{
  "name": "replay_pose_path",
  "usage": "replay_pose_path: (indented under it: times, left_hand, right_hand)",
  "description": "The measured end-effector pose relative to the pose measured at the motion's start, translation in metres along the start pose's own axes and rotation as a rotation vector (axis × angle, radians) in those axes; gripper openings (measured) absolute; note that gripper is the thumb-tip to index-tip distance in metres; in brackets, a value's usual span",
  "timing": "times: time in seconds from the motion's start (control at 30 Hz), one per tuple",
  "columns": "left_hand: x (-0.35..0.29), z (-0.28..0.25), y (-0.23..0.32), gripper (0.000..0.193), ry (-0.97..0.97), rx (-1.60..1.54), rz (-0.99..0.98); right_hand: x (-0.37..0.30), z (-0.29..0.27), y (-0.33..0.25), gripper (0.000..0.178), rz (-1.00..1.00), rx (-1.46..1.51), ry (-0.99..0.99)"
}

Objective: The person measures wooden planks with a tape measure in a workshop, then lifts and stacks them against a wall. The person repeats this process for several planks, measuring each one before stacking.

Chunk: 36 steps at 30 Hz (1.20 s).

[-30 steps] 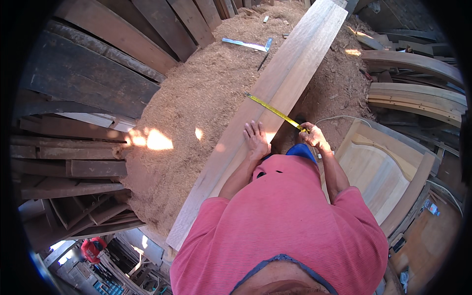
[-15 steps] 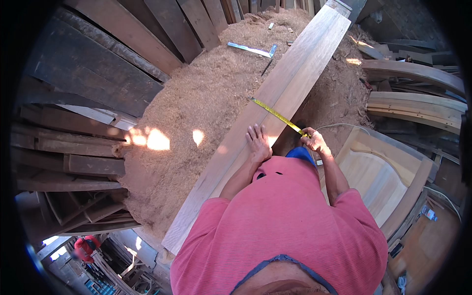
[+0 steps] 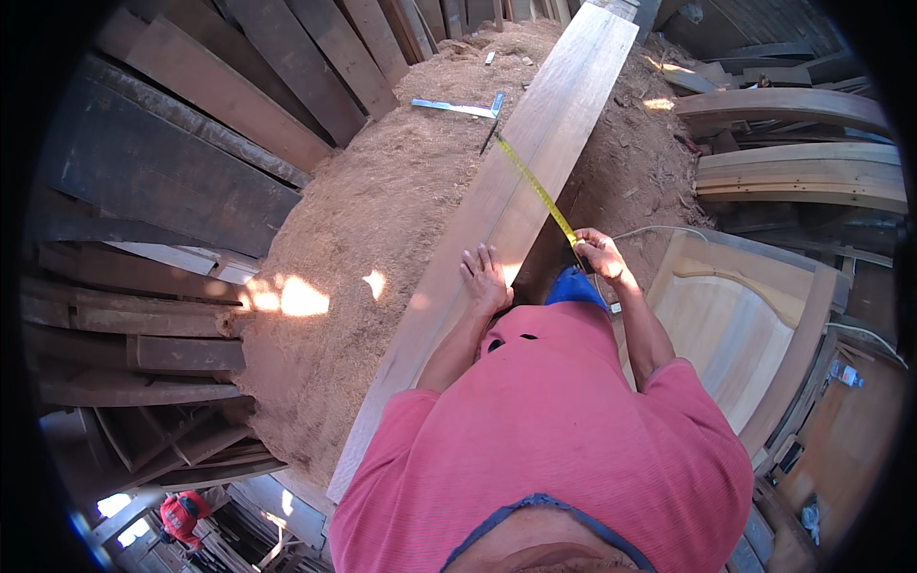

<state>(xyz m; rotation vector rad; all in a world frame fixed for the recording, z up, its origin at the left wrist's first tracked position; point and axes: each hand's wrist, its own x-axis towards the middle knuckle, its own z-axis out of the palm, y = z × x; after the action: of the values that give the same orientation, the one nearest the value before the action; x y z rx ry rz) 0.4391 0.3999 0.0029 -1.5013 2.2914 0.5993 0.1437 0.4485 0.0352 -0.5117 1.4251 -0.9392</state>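
A long wooden board (image 3: 535, 153) runs diagonally from the lower left to the far right, with a seam along it. My left hand (image 3: 487, 280) lies flat on its near part, fingers spread. My right hand (image 3: 601, 256) grips a tape measure beside the board's right edge; its case is mostly hidden by my fingers. The yellow tape blade (image 3: 537, 189) stretches slantwise across the board to its far left edge. Near that end lie a dark, thin pencil-like stick (image 3: 489, 137) and a metal try square (image 3: 463, 107).
Wood shavings (image 3: 373, 210) cover the ground. Planks (image 3: 172, 153) lean at left; curved timbers (image 3: 793, 110) are stacked at right. A panelled wooden door (image 3: 731, 325) lies near my right arm, beside a cable (image 3: 659, 229). A person in red (image 3: 181, 516) is at lower left.
The tape blade now reaches farther up the board and slants more along it. My right hand has shifted slightly up and left. The person in red has changed posture.
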Motion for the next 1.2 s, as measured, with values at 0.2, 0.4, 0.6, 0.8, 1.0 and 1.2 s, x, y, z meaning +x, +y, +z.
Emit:
replay_pose_path:
  times: [0.2, 0.4, 0.6, 0.8, 1.0, 1.2]
  left_hand:
    - [-0.002, 0.007, -0.004, 0.12, 0.025, -0.029, -0.02]
    - [-0.04, 0.044, -0.008, 0.116, 0.096, -0.115, -0.163]
    - [-0.108, 0.055, -0.004, 0.112, 0.066, -0.205, -0.535]
    - [-0.149, 0.071, 0.013, 0.104, 0.059, -0.463, -0.85]
    - [-0.169, 0.101, 0.018, 0.088, 0.374, -0.805, -0.834]
    - [-0.224, 0.096, 0.006, 0.054, 1.484, -2.289, -0.95]
  right_hand:
    - [-0.008, -0.038, 0.005, 0.033, -0.147, -0.067, 0.104]
    - [-0.013, -0.081, 0.025, 0.038, -0.016, 0.033, 0.092]
    - [-0.009, -0.1, 0.008, 0.038, -0.017, -0.117, -0.038]
    - [0.02, -0.074, -0.019, 0.037, 0.019, -0.288, -0.332]
    - [0.054, 0.024, -0.035, 0.027, 0.046, -0.652, -0.744]
    - [0.006, 0.125, -0.045, 0.037, -0.391, -1.283, -1.194]
